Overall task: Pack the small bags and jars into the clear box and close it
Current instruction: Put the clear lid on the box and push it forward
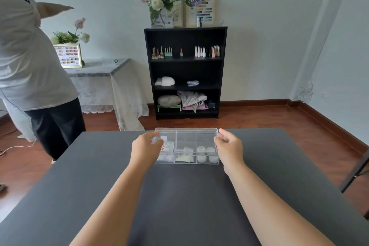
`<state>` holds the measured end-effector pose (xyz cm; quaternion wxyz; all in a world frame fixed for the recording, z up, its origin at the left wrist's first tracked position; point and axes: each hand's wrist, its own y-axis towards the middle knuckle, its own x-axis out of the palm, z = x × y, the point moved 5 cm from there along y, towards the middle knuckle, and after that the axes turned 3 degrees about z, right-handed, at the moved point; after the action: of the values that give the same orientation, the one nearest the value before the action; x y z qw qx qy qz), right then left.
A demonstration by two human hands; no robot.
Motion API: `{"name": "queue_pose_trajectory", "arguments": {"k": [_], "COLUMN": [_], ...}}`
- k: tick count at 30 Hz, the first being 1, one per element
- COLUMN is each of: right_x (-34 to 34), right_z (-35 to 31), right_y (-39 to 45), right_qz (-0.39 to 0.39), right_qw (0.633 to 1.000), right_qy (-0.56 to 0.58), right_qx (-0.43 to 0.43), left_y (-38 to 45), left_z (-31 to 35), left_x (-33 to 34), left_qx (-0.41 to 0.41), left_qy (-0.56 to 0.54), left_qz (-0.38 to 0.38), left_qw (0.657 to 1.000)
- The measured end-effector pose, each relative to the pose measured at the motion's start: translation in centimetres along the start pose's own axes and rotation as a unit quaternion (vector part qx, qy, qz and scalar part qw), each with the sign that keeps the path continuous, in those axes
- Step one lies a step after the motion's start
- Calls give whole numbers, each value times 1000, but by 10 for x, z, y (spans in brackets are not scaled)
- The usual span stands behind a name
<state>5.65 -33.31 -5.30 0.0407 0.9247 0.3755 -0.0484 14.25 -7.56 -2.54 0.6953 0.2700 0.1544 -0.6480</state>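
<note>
A clear box [186,163] with several compartments sits on the dark table [179,195], near its far edge. Small bags [184,158] lie in its left and middle compartments, and small round jars [205,154] fill the right ones. A clear lid [186,134] is held above the box, tilted, its far edge higher. My left hand [146,149] grips the lid's left end and my right hand [229,146] grips its right end. The bags at the left are partly hidden by my left hand.
Another person [34,78] stands at the left beside the table. A black shelf unit [185,72] with nail polish bottles stands against the far wall, with a lace-covered side table [107,86] to its left. A dark chair frame [357,173] shows at the right edge.
</note>
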Motion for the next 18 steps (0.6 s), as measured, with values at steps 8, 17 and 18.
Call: {"name": "queue_pose_trajectory", "arguments": {"k": [8,17,18], "right_x": [-2,-2,-2], "right_z": [-5,-9,-9], "right_y": [8,17,18], "right_qz": [8,8,9], "right_qw": [999,999,999], "right_qy": [-42,-47,-47], "right_qx": [-23,-3,-1], "left_y": [-5,6,7], "left_z": [6,12,12], "left_x": [4,2,3], "left_qx": [16,2,0], "left_qy": [28,57,58], "left_qz": [11,-24,-28], "left_qw": [999,998,998]}}
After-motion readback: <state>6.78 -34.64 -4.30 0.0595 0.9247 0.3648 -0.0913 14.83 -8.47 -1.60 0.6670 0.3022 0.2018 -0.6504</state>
